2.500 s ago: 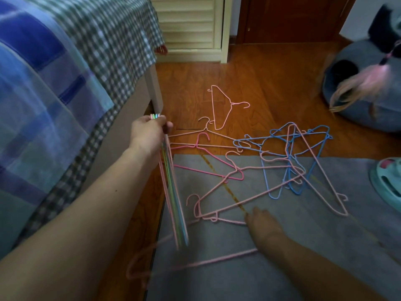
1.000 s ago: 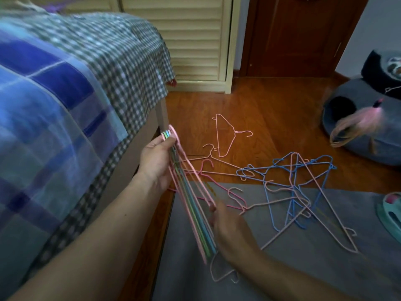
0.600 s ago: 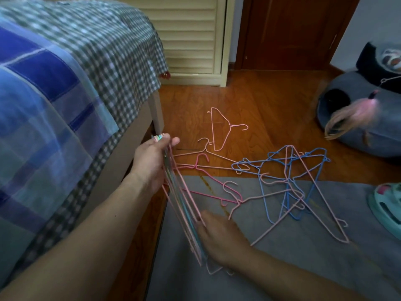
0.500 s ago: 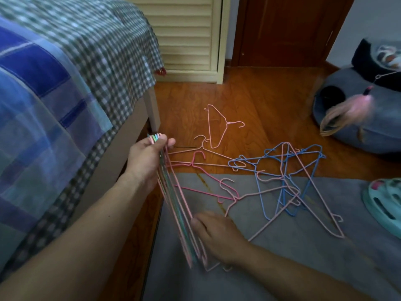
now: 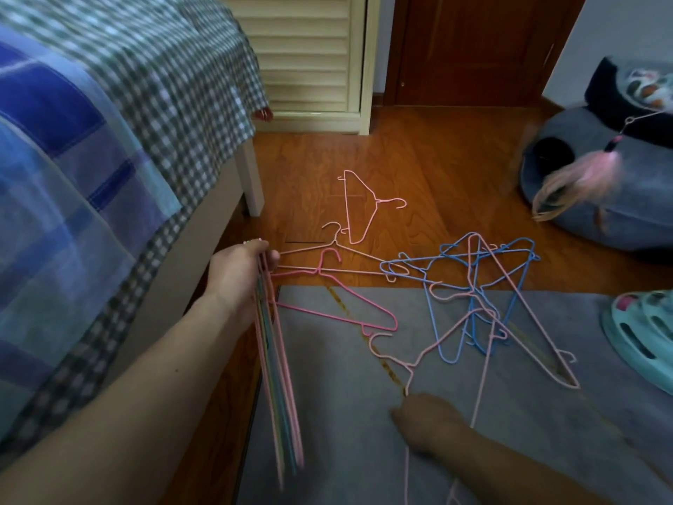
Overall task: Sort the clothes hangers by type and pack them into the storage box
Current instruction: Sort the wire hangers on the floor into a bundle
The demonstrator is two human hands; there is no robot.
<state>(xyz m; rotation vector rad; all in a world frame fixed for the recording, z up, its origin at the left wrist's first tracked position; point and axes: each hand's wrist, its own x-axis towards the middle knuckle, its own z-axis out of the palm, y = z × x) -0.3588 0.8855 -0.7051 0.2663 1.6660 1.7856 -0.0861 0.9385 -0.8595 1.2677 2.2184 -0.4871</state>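
Observation:
My left hand (image 5: 238, 273) grips the hooks of a bundle of thin wire hangers (image 5: 280, 388), pink, green and blue, which hangs down beside the mat's left edge. My right hand (image 5: 428, 420) rests low on the grey mat (image 5: 338, 413), its fingers curled round the neck of a light pink hanger (image 5: 395, 355). A darker pink hanger (image 5: 349, 315) lies between my hands. Blue and pink hangers lie tangled in a pile (image 5: 477, 289) at the mat's far edge. Two pale hangers (image 5: 358, 209) lie on the wood floor beyond. No storage box is in view.
A bed with a checked blanket (image 5: 120, 114) fills the left, its white leg (image 5: 253, 176) close to my left hand. A grey cat bed (image 5: 612, 209) and a feather toy (image 5: 579, 180) are at the right. A teal toy (image 5: 644, 340) sits on the mat's right edge.
My right hand has left the bundle and moved right across the mat onto the light pink hanger. The bundle in my left hand has gained a pink hanger.

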